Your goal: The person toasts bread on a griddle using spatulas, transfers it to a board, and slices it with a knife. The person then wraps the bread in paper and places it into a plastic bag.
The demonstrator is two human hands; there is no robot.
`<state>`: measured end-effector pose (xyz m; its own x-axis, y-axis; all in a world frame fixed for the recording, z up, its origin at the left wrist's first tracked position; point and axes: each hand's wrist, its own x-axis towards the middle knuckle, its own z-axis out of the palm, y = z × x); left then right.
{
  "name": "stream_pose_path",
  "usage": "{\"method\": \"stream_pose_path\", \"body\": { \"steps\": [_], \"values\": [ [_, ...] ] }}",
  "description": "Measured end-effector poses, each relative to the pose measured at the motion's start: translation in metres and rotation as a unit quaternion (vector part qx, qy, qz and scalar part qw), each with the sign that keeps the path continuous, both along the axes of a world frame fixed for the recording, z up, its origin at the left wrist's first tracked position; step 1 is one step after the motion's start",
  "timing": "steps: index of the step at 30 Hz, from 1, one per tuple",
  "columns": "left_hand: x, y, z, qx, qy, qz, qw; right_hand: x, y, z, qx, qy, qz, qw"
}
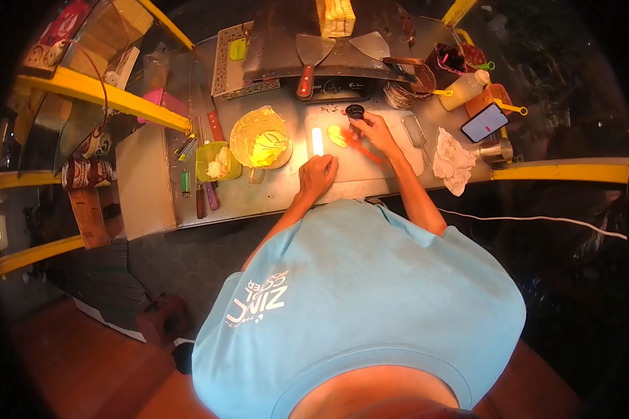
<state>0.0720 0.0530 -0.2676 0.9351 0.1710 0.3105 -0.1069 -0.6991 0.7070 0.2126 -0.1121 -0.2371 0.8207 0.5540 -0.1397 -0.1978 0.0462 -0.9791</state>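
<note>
My right hand (377, 134) is closed on a small black round object (355, 112) near the far edge of the white cutting board (400, 153); its exact kind is unclear. Below that hand a red streak or strip (365, 151) crosses the board. A yellow piece (337, 136) lies between my two hands. My left hand (318, 174) is curled at the near left of the board, and whatever its fingers may hold is hidden. Just beyond it a bright white strip (317, 141) shows, perhaps glare.
Left of the board stand a tub of yellow mixture (267, 143) and a yellow-green container (218, 162). Two scrapers (314, 56) lie on the griddle (279, 42) behind. To the right are a crumpled cloth (454, 160), phone (485, 123), bottle (465, 89) and metal cup (496, 151).
</note>
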Motion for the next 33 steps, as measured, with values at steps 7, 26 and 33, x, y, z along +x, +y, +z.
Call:
{"method": "stream_pose_path", "body": {
  "steps": [7, 26, 33],
  "values": [
    [0.001, 0.002, -0.001, 0.001, -0.002, -0.007, 1.0, -0.007, 0.008, 0.031, -0.043, -0.088, 0.001, 0.995],
    [0.001, 0.002, -0.003, 0.018, -0.004, -0.007, 1.0, -0.026, 0.021, 0.151, 0.034, -0.303, -0.005, 0.952],
    [0.001, 0.002, -0.002, 0.022, -0.019, -0.011, 1.0, -0.031, 0.014, 0.176, 0.037, -0.367, -0.017, 0.93]
  ]
}}
